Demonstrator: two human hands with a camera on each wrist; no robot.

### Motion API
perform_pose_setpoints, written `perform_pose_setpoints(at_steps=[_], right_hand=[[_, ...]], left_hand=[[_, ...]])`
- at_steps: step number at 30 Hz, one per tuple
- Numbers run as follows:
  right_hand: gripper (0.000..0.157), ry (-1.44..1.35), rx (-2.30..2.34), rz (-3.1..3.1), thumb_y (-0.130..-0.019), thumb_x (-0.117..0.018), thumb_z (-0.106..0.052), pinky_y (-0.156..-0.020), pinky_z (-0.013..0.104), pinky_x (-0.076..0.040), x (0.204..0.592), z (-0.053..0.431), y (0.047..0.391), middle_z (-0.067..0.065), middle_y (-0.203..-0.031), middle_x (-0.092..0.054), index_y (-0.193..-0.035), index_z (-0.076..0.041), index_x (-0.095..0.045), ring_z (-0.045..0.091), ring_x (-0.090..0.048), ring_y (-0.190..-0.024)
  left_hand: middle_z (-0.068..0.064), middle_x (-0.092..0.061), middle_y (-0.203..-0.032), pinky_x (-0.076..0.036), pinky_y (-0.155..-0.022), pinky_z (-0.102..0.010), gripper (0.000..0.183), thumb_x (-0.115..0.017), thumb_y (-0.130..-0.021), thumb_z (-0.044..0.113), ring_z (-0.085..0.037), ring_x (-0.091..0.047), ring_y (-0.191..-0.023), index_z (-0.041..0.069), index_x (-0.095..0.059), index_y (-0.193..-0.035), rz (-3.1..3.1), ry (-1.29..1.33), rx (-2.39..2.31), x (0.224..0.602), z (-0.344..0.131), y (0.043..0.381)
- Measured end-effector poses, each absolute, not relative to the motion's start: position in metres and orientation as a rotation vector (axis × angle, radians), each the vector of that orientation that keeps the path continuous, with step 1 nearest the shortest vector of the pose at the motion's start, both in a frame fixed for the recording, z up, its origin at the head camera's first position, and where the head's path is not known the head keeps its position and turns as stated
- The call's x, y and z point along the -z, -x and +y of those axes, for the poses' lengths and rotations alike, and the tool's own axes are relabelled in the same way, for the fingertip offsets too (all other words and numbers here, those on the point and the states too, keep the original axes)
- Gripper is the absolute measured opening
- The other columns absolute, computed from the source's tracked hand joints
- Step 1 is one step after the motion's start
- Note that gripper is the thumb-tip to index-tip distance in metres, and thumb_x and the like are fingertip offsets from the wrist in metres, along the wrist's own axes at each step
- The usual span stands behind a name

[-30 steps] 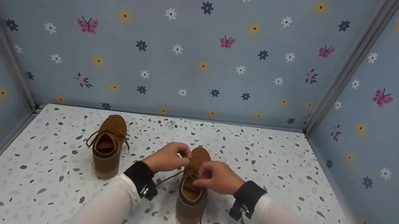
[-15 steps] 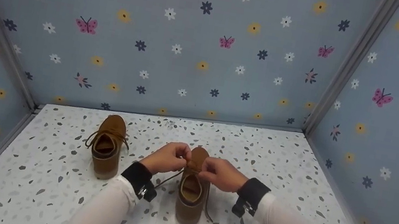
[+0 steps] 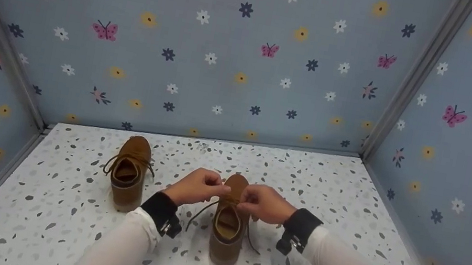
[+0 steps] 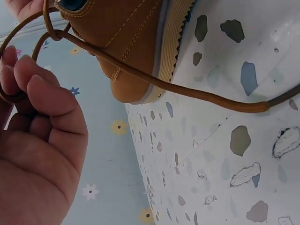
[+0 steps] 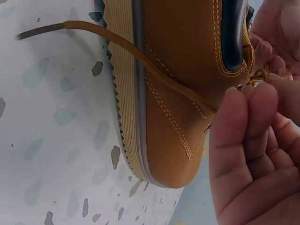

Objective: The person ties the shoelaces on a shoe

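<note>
A brown lace-up shoe (image 3: 223, 252) stands on the speckled surface, toe toward the back panel. Over its front, my left hand (image 3: 196, 187) pinches a loop of the shoelace (image 4: 206, 96). In the left wrist view the lace crosses itself beside the fingers of this hand (image 4: 47, 136), and a loose end trails off right. On the shoe's other side my right hand (image 3: 268, 205) pinches the lace close to the knot. The right wrist view has this hand's fingertips (image 5: 262, 105) pressed together, partly hiding the lace. Another loose end (image 5: 136, 54) hangs down the shoe's side.
A matching brown shoe (image 3: 126, 195) with its lace tied in a bow stands to the left. Blue-grey panels (image 3: 230, 54) with flowers and butterflies enclose the white speckled surface (image 3: 314, 185) at the back and both sides.
My right hand has shifted up and slightly right, off the shoe's opening. The right loose end has swung outward; the left one now hangs lower beside the shoe. My left hand has barely moved.
</note>
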State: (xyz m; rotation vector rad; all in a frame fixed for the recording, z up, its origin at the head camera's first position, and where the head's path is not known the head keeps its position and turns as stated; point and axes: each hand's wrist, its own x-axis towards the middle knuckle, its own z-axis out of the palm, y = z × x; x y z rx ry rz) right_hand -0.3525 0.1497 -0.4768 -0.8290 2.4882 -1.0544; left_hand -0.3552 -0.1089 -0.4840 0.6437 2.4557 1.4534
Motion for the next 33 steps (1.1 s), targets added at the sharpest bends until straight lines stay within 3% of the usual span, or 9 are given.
perform_pose_setpoints(at_steps=[6, 12, 16, 21, 28, 33], right_hand=[[0.009, 0.785, 1.041, 2.512, -0.097, -0.074, -0.017, -0.064, 0.037, -0.061, 0.476, 0.150, 0.359, 0.001, -0.086, -0.074, -0.093, -0.012, -0.068, 0.033, -0.074, -0.073], [0.009, 0.731, 1.080, 2.496, -0.097, -0.073, -0.015, -0.074, 0.057, -0.062, 0.478, 0.148, 0.364, 0.002, -0.085, -0.072, -0.093, -0.011, -0.067, 0.048, -0.073, -0.084], [0.007, 0.768, 1.039, 2.550, -0.097, -0.073, -0.016, -0.070, 0.047, -0.063, 0.478, 0.146, 0.366, 0.001, -0.085, -0.071, -0.094, -0.012, -0.069, 0.039, -0.073, -0.079], [0.004, 0.829, 0.945, 2.625, -0.098, -0.073, -0.019, -0.067, 0.028, -0.056, 0.479, 0.142, 0.366, -0.001, -0.090, -0.074, -0.098, -0.015, -0.073, 0.011, -0.067, -0.074], [0.007, 0.838, 0.921, 2.624, -0.098, -0.073, -0.019, -0.067, 0.026, -0.057, 0.480, 0.141, 0.366, -0.001, -0.096, -0.077, -0.103, -0.017, -0.077, 0.007, -0.067, -0.073], [0.010, 0.907, 0.922, 2.623, -0.098, -0.073, -0.018, -0.066, 0.025, -0.056, 0.481, 0.139, 0.367, 0.000, -0.100, -0.079, -0.105, -0.017, -0.080, 0.006, -0.066, -0.073]], left_hand=[[0.007, -0.054, -0.071, -0.040, -0.061, -0.027, 0.026, -0.074, -0.096, 0.031, -0.011, -0.049, -0.064, 0.016, -0.063, -0.077, 2.536, -0.608, -1.380, 0.485, -0.109, 0.354], [0.004, -0.059, -0.080, -0.043, -0.064, -0.027, 0.016, -0.075, -0.093, 0.027, -0.012, -0.052, -0.072, 0.014, -0.067, -0.088, 2.545, -0.552, -1.324, 0.484, -0.108, 0.353], [0.005, -0.063, -0.081, -0.041, -0.063, -0.027, 0.017, -0.071, -0.095, 0.031, -0.012, -0.052, -0.069, 0.015, -0.077, -0.093, 2.572, -0.525, -1.230, 0.484, -0.106, 0.352], [0.007, -0.066, -0.076, -0.039, -0.058, -0.025, 0.017, -0.070, -0.096, 0.026, -0.010, -0.048, -0.061, 0.016, -0.083, -0.092, 2.570, -0.551, -1.193, 0.483, -0.102, 0.352], [0.005, -0.068, -0.084, -0.045, -0.064, -0.025, 0.012, -0.070, -0.093, 0.018, -0.010, -0.056, -0.071, 0.012, -0.080, -0.091, 2.575, -0.585, -1.195, 0.485, -0.096, 0.354], [0.005, -0.064, -0.080, -0.043, -0.061, -0.025, 0.013, -0.066, -0.095, 0.017, -0.010, -0.054, -0.067, 0.010, -0.077, -0.092, 2.551, -0.577, -1.219, 0.488, -0.095, 0.354]])
